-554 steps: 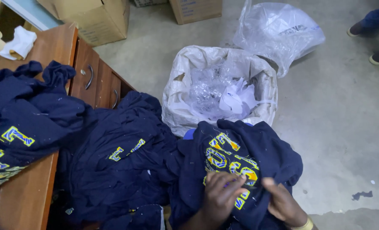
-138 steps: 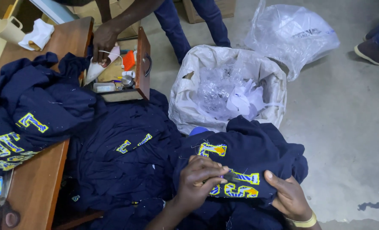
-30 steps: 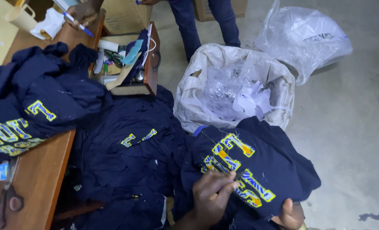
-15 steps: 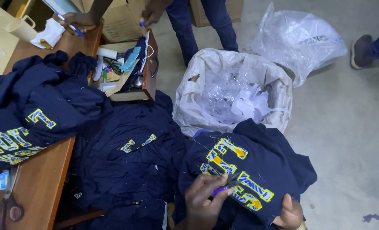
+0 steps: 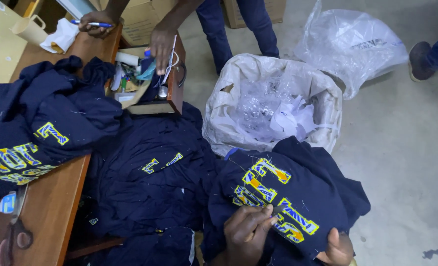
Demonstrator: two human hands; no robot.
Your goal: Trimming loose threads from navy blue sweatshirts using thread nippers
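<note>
The left hand (image 5: 248,231) lies on a navy sweatshirt (image 5: 297,197) draped over the person's lap, its fingers drawn together and pinching a small slim tool against the stitched yellow-and-blue letters (image 5: 273,204); what kind of tool it is cannot be told. The right hand (image 5: 338,246) grips the cloth from below at the lower edge, thumb up, pulling the fabric taut just beside the left.

Loose pale thread ends stand out around the upper letters, so the cleaning of this garment looks only part done, with the hands at the lower end of the lettering. To the left of the hands a heap of the same sweatshirts (image 5: 150,182) hangs off the counter (image 5: 46,216), and another pile (image 5: 36,123) lies on top of it; which pile is finished cannot be told.

The cloth is soft, heavy knit, creased and matt; the letters are raised, dense embroidery with a slight sheen. Just beyond the hands stands a stiff white woven sack (image 5: 322,93) full of crumpled clear plastic and paper scraps. Farther off, another person's hand (image 5: 161,47) reaches into an open wooden drawer (image 5: 174,83) of small items.
</note>
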